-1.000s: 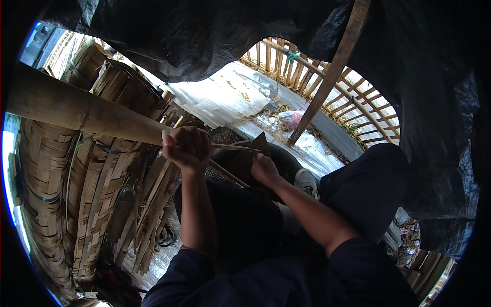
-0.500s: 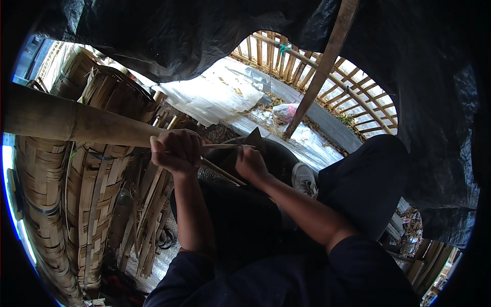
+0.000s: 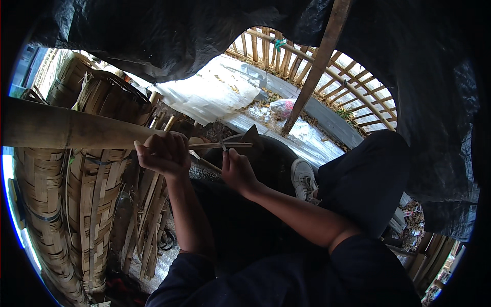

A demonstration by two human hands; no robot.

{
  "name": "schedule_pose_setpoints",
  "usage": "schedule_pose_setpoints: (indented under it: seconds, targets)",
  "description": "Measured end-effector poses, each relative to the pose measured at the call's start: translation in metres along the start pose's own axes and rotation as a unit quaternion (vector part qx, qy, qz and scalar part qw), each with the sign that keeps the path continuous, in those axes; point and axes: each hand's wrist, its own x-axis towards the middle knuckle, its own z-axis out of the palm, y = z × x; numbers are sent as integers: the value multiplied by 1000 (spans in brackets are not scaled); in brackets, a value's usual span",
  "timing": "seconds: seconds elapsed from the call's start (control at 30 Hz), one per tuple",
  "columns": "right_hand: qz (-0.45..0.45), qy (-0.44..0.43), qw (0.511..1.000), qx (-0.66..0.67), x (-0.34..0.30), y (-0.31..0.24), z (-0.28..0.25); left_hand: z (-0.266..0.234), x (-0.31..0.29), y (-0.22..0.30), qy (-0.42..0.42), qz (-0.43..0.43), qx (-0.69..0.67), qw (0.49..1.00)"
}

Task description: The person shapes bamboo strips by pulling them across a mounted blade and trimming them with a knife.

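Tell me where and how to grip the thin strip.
Probably pinch the strip by its free right end, coming from the right: it is slender, its left end runs into the left hand, and the right hand is partway along it.

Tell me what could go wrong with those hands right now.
The right hand seems to hold a small grey piece across the pale strip; if it is sharp, a slip might cause a cut. The pointed dark triangular piece near the strip's end could perhaps scratch that hand.
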Motion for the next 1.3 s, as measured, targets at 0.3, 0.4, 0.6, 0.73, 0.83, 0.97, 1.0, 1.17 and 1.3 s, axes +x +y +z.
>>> schedule_pose_setpoints:
  seconds: [0.3,0.4,0.6,0.73,0.83,0.97,1.0,1.17,1.3]
  targets:
    - [0,-60,997,-45,15,20,1,3,-1,-4,-48,-6,10,999]
    - [-6,-49,999,1,6,-30,-7,3,2,-5,158,23,-49,986]
    - [21,-49,997,-62,18,51,-10,-10,7,0,-78,-60,-64,993]
    - [-7,-88,996,-8,17,-25,-9,-19,0,4,-44,-28,-78,996]
    - [-1,-95,995,-3,14,-56,-23,-7,2,8,-39,-36,-35,998]
    - [-24,-37,998,-36,27,11,-23,17,8,5,-18,-86,55,995]
    - [-25,-36,998,-37,28,9,-22,21,8,5,-19,-85,55,995]
    - [-15,-88,996,6,14,-61,-33,-1,-3,2,-27,-35,-43,998]
    - [-20,-80,995,-49,18,5,-24,-1,1,-3,-33,-62,-38,997]
